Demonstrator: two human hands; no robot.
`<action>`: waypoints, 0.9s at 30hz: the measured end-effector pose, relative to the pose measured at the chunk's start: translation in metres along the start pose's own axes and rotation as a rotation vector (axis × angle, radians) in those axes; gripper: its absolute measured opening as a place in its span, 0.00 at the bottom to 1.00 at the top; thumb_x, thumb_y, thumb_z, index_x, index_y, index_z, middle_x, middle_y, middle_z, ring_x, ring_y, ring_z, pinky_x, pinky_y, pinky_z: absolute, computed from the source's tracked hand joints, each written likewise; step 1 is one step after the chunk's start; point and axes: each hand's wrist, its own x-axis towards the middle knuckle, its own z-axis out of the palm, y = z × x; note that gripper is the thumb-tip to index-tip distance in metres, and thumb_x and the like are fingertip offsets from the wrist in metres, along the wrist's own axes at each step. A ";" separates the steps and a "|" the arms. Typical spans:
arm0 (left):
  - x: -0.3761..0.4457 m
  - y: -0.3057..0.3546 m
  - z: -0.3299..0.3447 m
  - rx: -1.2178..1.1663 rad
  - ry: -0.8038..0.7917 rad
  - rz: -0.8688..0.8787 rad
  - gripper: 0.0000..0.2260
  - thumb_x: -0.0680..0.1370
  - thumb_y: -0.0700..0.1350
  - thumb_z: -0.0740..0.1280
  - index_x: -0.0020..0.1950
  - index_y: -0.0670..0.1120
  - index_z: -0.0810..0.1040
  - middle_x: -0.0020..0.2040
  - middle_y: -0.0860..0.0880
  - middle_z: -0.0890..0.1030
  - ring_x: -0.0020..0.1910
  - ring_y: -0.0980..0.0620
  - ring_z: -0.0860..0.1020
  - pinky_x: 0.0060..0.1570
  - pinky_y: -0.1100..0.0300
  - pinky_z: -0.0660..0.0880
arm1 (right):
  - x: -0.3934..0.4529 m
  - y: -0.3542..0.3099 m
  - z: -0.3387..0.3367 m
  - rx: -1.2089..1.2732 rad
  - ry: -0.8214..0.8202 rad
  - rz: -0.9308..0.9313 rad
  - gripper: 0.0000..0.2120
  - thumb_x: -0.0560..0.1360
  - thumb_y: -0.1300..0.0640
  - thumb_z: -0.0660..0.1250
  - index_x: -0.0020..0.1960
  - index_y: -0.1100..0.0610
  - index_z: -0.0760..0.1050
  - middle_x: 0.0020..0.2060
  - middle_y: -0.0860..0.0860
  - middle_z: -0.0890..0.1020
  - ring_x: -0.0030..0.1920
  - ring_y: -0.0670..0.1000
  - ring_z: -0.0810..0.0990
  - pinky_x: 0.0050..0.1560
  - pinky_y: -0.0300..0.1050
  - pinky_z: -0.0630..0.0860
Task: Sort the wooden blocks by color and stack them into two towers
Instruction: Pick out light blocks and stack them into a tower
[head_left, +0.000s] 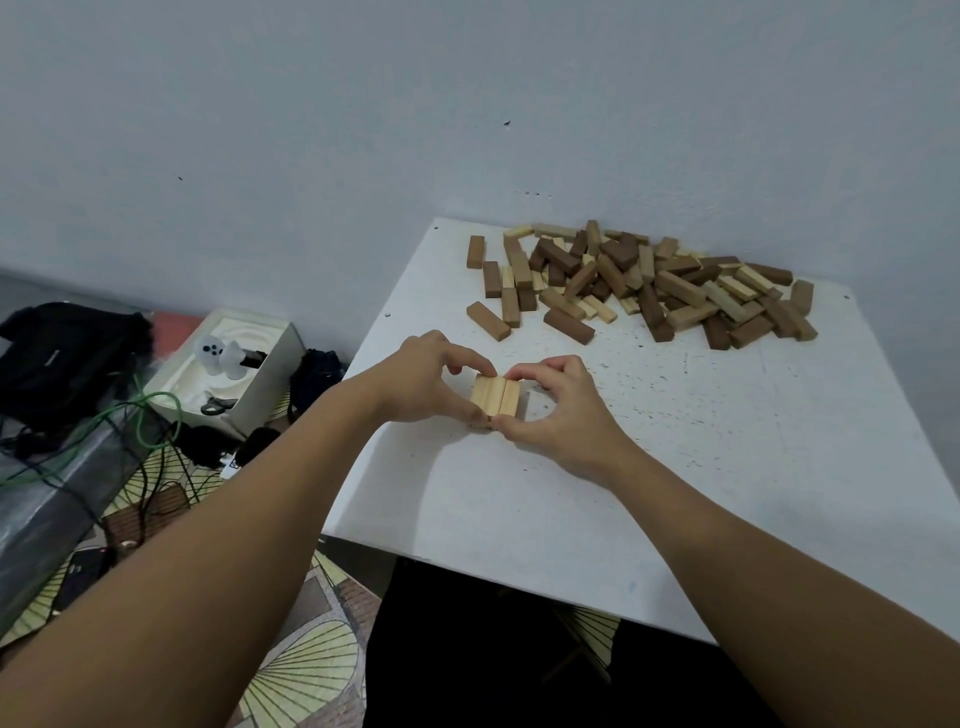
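A row of light wooden blocks (496, 396) lies side by side on the white table (675, 457), near its left middle. My left hand (421, 379) pinches the row from the left, thumb at the near end and fingers at the far end. My right hand (558, 408) pinches it from the right in the same way. A loose pile of light and dark wooden blocks (644, 283) is heaped at the far side of the table, against the wall.
The grey wall stands right behind the pile. Left of the table, on the patterned floor, are a white box (228, 364) with scissors, black bags (67, 353), and green and black cables (156, 431). The table's near edge runs diagonally.
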 end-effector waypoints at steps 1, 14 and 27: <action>0.000 0.000 0.001 -0.003 -0.005 -0.003 0.24 0.68 0.58 0.82 0.61 0.69 0.79 0.55 0.54 0.72 0.60 0.51 0.70 0.56 0.56 0.71 | 0.000 0.001 0.001 -0.006 0.000 -0.002 0.25 0.63 0.40 0.79 0.58 0.34 0.77 0.59 0.41 0.67 0.66 0.43 0.67 0.65 0.46 0.72; -0.007 -0.006 0.002 -0.233 -0.045 -0.061 0.36 0.65 0.53 0.85 0.71 0.64 0.76 0.58 0.55 0.75 0.55 0.54 0.74 0.54 0.60 0.72 | -0.001 0.002 -0.001 -0.018 -0.026 0.015 0.30 0.63 0.37 0.78 0.63 0.35 0.74 0.61 0.39 0.66 0.67 0.44 0.66 0.65 0.49 0.75; -0.007 -0.019 0.000 -0.377 -0.097 -0.130 0.31 0.62 0.50 0.87 0.63 0.63 0.83 0.55 0.52 0.76 0.52 0.53 0.73 0.54 0.61 0.71 | -0.004 0.003 -0.008 0.050 -0.091 0.034 0.31 0.67 0.42 0.81 0.66 0.37 0.73 0.61 0.38 0.66 0.65 0.36 0.66 0.57 0.41 0.78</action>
